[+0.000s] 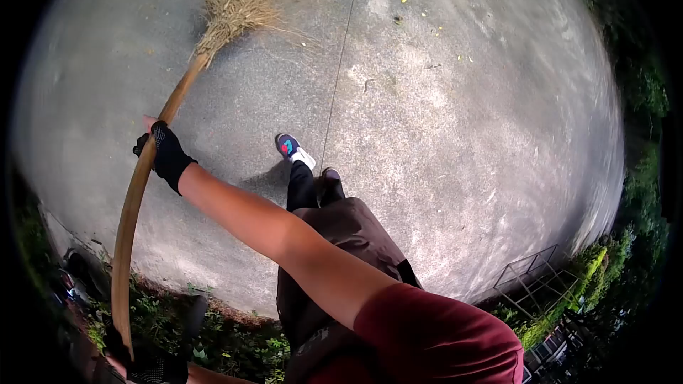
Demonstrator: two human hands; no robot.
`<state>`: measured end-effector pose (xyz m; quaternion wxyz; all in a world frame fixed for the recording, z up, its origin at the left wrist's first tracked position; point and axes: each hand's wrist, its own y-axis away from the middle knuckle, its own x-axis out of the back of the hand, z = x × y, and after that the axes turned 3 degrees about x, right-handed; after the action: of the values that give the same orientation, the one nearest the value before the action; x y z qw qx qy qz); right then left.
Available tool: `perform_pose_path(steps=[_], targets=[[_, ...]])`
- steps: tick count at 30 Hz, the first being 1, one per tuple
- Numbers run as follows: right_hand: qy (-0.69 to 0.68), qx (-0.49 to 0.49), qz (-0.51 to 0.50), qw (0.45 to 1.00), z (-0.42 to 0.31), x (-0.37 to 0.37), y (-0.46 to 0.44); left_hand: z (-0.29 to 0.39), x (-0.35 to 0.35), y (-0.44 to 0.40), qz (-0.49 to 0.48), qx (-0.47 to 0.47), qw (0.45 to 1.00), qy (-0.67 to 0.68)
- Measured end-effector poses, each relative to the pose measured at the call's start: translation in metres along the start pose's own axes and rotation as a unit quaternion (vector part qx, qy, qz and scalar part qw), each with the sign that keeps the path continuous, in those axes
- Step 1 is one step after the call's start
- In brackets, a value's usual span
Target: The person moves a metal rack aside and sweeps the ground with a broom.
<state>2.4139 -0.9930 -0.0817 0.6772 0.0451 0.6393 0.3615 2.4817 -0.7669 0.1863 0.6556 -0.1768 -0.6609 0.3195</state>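
A broom with a long wooden handle (126, 231) and a bushy head of dry twigs (238, 11) slants across the left side of the head view. The twigs rest on the concrete at the upper left. My right hand (169, 153), in a black fingerless glove, is wrapped around the middle of the handle, its arm reaching across my body. Down at the bottom left, my left hand (153, 368), also in a black glove, grips the handle's upper end. That hand is dark and partly cut off by the frame edge.
Grey concrete ground (427, 171) spreads ahead, crossed by a thin seam (340, 64), with small yellow leaves (404, 0) scattered at the top. My shoe (290, 148) stands near the seam. Green plants (220, 331) edge the bottom; a metal frame (533, 281) stands at lower right.
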Motion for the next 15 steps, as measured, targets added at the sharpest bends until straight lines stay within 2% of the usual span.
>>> perform_pose_path(steps=[2, 5, 6, 8, 9, 10, 11, 12, 13, 14, 15], targets=[[0.014, -0.020, -0.051, 0.998, 0.010, -0.040, -0.017, 0.003, -0.013, -0.009, 0.032, 0.006, 0.999, -0.010], [0.003, -0.048, -0.045, 0.998, 0.010, -0.079, 0.027, -0.035, -0.016, -0.034, 0.228, 0.127, 0.963, 0.071], [-0.050, -0.077, -0.034, 0.995, 0.013, -0.069, 0.033, -0.046, -0.019, -0.042, 0.238, 0.168, 0.948, 0.130], [-0.134, -0.100, -0.002, 0.986, -0.002, -0.015, 0.041, -0.057, -0.040, -0.042, 0.155, 0.262, 0.895, 0.326], [-0.168, -0.095, 0.023, 0.981, -0.024, 0.005, 0.055, -0.058, -0.058, -0.039, 0.084, 0.303, 0.824, 0.471], [-0.152, -0.059, 0.102, 0.981, -0.069, 0.008, 0.084, -0.052, -0.082, -0.035, 0.010, 0.347, 0.711, 0.611], [-0.179, -0.016, -0.019, 0.984, -0.096, 0.051, 0.096, -0.038, -0.113, -0.032, -0.071, 0.372, 0.586, 0.716], [-0.156, 0.088, 0.082, 0.980, -0.134, 0.060, 0.119, -0.014, -0.147, -0.028, -0.151, 0.388, 0.479, 0.773], [-0.123, 0.156, -0.036, 0.979, -0.176, 0.095, 0.136, 0.022, -0.184, -0.022, -0.217, 0.393, 0.399, 0.800], [-0.165, 0.226, 0.075, 0.957, -0.215, 0.136, 0.149, 0.080, -0.223, -0.012, -0.234, 0.406, 0.392, 0.791], [-0.194, 0.244, 0.169, 0.935, -0.264, 0.144, 0.181, 0.145, -0.246, -0.005, -0.272, 0.435, 0.394, 0.762]])
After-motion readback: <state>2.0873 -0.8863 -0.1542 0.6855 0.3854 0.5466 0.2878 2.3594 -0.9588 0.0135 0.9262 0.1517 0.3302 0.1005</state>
